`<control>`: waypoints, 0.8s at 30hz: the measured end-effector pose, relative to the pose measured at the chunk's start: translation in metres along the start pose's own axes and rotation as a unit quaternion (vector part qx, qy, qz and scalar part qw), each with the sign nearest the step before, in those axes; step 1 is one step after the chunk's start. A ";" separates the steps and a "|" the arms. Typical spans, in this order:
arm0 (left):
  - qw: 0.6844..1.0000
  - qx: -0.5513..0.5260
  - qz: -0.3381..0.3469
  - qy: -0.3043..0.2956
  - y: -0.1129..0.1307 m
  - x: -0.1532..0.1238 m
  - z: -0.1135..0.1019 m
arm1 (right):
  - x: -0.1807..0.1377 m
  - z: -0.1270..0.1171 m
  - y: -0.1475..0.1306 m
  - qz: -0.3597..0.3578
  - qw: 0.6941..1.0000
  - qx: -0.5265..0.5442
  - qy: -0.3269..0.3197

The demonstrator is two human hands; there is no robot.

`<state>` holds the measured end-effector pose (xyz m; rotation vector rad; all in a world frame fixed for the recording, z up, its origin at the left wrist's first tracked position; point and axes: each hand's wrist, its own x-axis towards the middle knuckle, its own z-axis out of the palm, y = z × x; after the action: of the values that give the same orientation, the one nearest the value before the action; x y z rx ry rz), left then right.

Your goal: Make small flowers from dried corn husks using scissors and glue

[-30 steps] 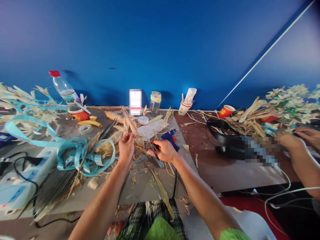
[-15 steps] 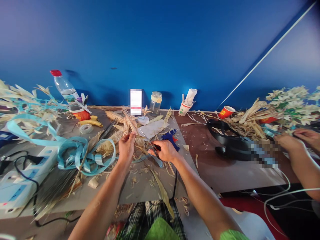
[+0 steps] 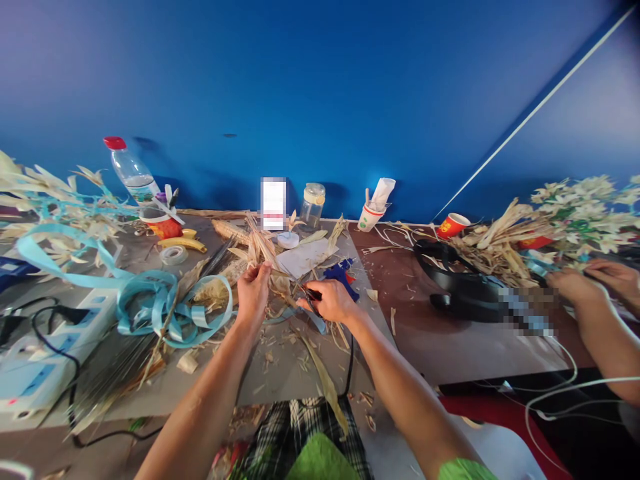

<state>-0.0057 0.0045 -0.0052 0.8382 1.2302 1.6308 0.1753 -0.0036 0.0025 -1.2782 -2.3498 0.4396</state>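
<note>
My left hand (image 3: pixel 253 288) is closed in a pinch on a small pale piece of corn husk (image 3: pixel 275 272), just in front of a bundle of dried husks (image 3: pixel 260 243). My right hand (image 3: pixel 331 300) is wrapped round the black handles of a pair of scissors (image 3: pixel 313 295), whose blades point left toward the pinched piece. Beyond my right hand lies a blue glue gun (image 3: pixel 341 275). A white sheet (image 3: pixel 303 259) lies past both hands. A long husk leaf (image 3: pixel 325 377) hangs over the table's front edge. Husk scraps are scattered beneath my wrists.
Left of my arm are a coil of light-blue ribbon (image 3: pixel 145 310), a power strip (image 3: pixel 60 360) and a tape roll (image 3: pixel 173 255). At the back stand a phone (image 3: pixel 274 203), a jar (image 3: pixel 313 203) and a paper cup (image 3: pixel 370 219). Another person's hands (image 3: pixel 575 287) work at the right, beyond a black headset-like object (image 3: pixel 460 290).
Both hands hold nearly the same place and grip. The whole view has shifted very slightly. The other person's hands have barely moved.
</note>
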 end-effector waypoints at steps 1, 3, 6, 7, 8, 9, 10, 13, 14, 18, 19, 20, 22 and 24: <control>1.000 0.000 0.000 0.003 0.000 0.000 0.000 | 0.000 0.000 0.001 -0.001 1.000 0.002 0.000; 1.000 0.000 0.000 0.002 -0.002 0.001 -0.001 | 0.000 0.001 0.002 0.000 1.000 0.006 -0.002; 1.000 0.002 0.011 -0.008 -0.005 0.003 -0.003 | 0.001 0.003 0.004 0.006 1.000 0.017 -0.011; 1.000 0.004 0.014 -0.011 -0.005 0.003 -0.003 | 0.001 0.003 0.004 0.008 1.000 0.022 -0.014; 1.000 0.006 0.017 -0.012 -0.005 0.004 -0.004 | 0.001 0.003 0.005 0.011 0.999 0.027 -0.014; 1.000 0.006 0.016 -0.011 -0.005 0.004 -0.004 | 0.001 0.003 0.005 0.015 0.999 0.033 -0.012; 1.000 0.005 0.013 -0.008 -0.005 0.004 -0.004 | 0.001 0.003 0.006 0.019 0.999 0.039 -0.007; 1.000 0.001 0.001 0.011 -0.003 0.003 -0.003 | 0.001 0.003 0.008 0.031 0.997 0.073 0.011; 1.000 0.000 -0.001 0.016 -0.002 0.003 -0.003 | 0.001 0.002 0.008 0.035 0.996 0.087 0.012; 1.000 -0.003 0.009 0.015 -0.003 0.003 -0.002 | 0.000 0.000 0.009 0.031 0.994 0.104 -0.008; 1.000 -0.002 0.012 0.015 -0.003 0.003 -0.002 | 0.000 0.000 0.008 0.024 0.995 0.093 -0.014; 1.000 -0.001 0.014 0.016 -0.003 0.004 -0.002 | 0.000 -0.001 0.007 0.016 0.997 0.076 -0.017; 1.000 0.000 0.010 0.021 -0.002 0.003 -0.002 | 0.000 -0.002 0.006 0.003 0.999 0.034 -0.015; 1.000 -0.004 0.003 0.024 -0.001 0.003 -0.001 | 0.000 -0.003 0.006 -0.001 1.000 -0.006 -0.006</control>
<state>-0.0075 0.0070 -0.0069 0.8029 1.2551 1.6680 0.1808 -0.0007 0.0020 -1.2815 -2.3672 0.4342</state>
